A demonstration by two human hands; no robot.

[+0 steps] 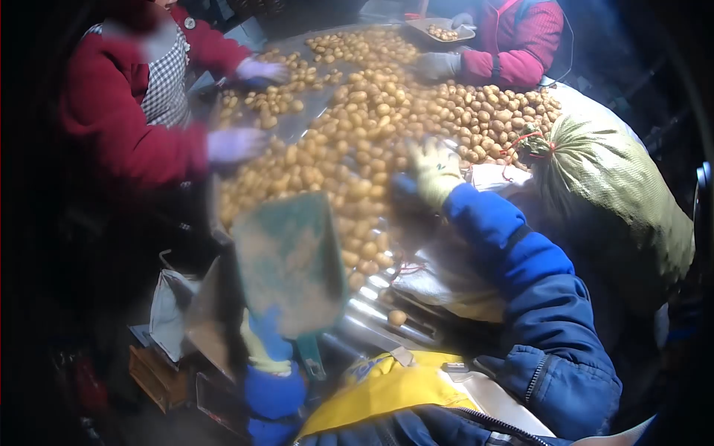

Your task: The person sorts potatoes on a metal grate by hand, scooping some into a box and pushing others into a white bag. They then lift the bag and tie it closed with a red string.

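Touching the potatoes, right hand lies open; left hand grips scoop.

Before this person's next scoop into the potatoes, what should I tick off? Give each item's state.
1. Left hand holds scoop: ok.
2. Scoop empty: ok.
3. Right hand on potatoes: ok. Its grip is blurred: cannot tell.
4. Co-worker's hand apart from scoop: ok.
5. Sack tied shut: ok.
6. Stray potato lies alone near the table edge: not ok.
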